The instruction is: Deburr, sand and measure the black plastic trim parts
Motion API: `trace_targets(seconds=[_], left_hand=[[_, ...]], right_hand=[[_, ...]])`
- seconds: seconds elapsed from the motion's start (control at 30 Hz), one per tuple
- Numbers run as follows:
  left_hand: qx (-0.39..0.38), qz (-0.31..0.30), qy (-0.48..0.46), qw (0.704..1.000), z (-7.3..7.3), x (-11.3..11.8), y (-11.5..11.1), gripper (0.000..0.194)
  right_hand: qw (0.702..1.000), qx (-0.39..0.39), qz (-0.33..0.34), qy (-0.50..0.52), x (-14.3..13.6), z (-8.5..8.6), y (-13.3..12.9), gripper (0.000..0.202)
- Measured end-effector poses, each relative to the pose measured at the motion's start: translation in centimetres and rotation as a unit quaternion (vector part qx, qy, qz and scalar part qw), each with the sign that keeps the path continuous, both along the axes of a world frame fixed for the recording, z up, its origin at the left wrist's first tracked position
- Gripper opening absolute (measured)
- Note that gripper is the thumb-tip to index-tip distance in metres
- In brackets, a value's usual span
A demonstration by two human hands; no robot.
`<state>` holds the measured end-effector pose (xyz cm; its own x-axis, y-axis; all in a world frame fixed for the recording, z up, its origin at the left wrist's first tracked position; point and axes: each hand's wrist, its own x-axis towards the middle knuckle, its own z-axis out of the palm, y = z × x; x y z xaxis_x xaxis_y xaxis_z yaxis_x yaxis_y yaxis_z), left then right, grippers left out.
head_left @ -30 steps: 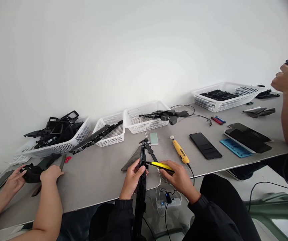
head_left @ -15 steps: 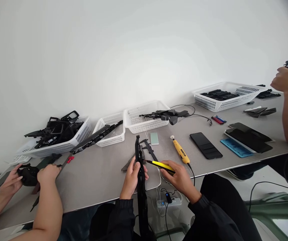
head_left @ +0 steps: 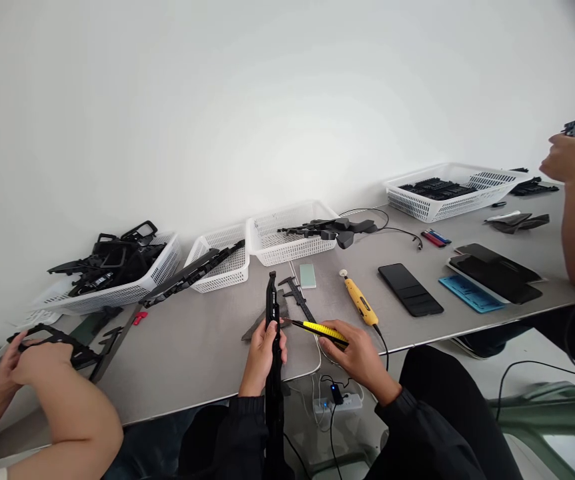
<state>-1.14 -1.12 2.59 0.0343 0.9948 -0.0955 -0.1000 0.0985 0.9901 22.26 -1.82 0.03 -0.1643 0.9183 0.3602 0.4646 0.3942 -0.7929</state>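
Observation:
A long black plastic part (head_left: 273,373) stands nearly upright over the table's front edge, with my left hand (head_left: 262,357) wrapped round it. From the right, my right hand (head_left: 360,353) grips a yellow and black knife-like tool (head_left: 325,331), its thin tip pointing left beside the part. Whether the tip touches the part is too small to tell. Behind them lie a grey cloth (head_left: 252,328) and a black caliper (head_left: 298,299).
White baskets (head_left: 292,253) of black parts line the wall side. A yellow rotary tool (head_left: 361,301), a black phone (head_left: 410,290) and a blue tray (head_left: 471,294) lie rightward. Other people's hands (head_left: 42,363) hold black parts at both sides.
The long black part has shifted and turned slightly leftward in my left hand, away from the tool tip. At the left, the other person's hands have moved left, now with a larger black frame.

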Motion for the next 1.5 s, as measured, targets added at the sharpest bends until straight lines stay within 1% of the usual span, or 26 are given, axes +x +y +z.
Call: trace_targets(seconds=[0.17,0.3,0.4,0.5,0.57,0.77,0.83,0.93,1.0,1.07,1.17,1.3,1.4,1.5], left_hand=[[-0.008,0.006,-0.005,1.0,-0.3,-0.2,0.0,0.063],[0.005,0.027,-0.017,0.999,-0.5,-0.1,0.1,0.063],[0.014,0.052,-0.064,0.996,-0.6,0.1,0.2,0.061],[0.011,0.07,-0.125,0.99,-0.8,0.1,0.3,0.067],[0.009,0.08,-0.144,0.986,-0.8,0.0,0.5,0.069],[0.002,0.128,-0.133,0.983,-1.1,-1.1,0.8,0.061],[-0.005,0.121,-0.135,0.983,-1.2,-1.3,0.8,0.061],[-0.012,0.076,-0.136,0.988,-1.1,-1.2,0.7,0.061],[-0.007,0.042,-0.131,0.99,-1.1,-1.1,0.7,0.061],[0.002,0.02,-0.126,0.992,-1.1,-1.1,0.7,0.059],[0.014,0.012,-0.12,0.993,-1.4,-1.0,0.7,0.059],[0.017,0.018,-0.111,0.993,-1.7,-1.1,0.8,0.058],[0.016,0.022,-0.113,0.993,-1.7,-1.1,0.8,0.056],[0.017,0.015,-0.118,0.993,-1.4,-1.0,0.7,0.055]], right_hand=[[1.0,-0.007,0.001,0.005,0.0,-0.4,0.1,0.028],[1.0,-0.009,-0.002,0.009,0.0,-0.5,0.1,0.026],[1.0,-0.012,-0.007,0.011,-0.1,-0.2,0.1,0.025],[1.0,-0.018,-0.016,0.005,-0.1,0.1,-0.1,0.023],[1.0,-0.023,-0.017,0.002,0.0,0.2,-0.2,0.024],[0.999,-0.033,0.011,-0.002,0.2,0.4,-0.3,0.023],[0.999,-0.036,0.023,-0.012,0.2,0.5,-0.4,0.023],[0.998,-0.033,0.042,-0.031,0.3,0.6,-0.4,0.023],[0.997,-0.027,0.048,-0.045,0.2,0.7,-0.4,0.023],[0.997,-0.022,0.049,-0.055,0.2,0.7,-0.3,0.021],[0.997,-0.026,0.046,-0.053,0.2,0.6,-0.2,0.019],[0.998,-0.042,0.033,-0.039,0.0,0.5,-0.2,0.02],[0.998,-0.049,0.011,-0.029,-0.2,0.3,-0.2,0.022],[0.998,-0.051,-0.008,-0.024,-0.3,0.1,-0.3,0.024]])
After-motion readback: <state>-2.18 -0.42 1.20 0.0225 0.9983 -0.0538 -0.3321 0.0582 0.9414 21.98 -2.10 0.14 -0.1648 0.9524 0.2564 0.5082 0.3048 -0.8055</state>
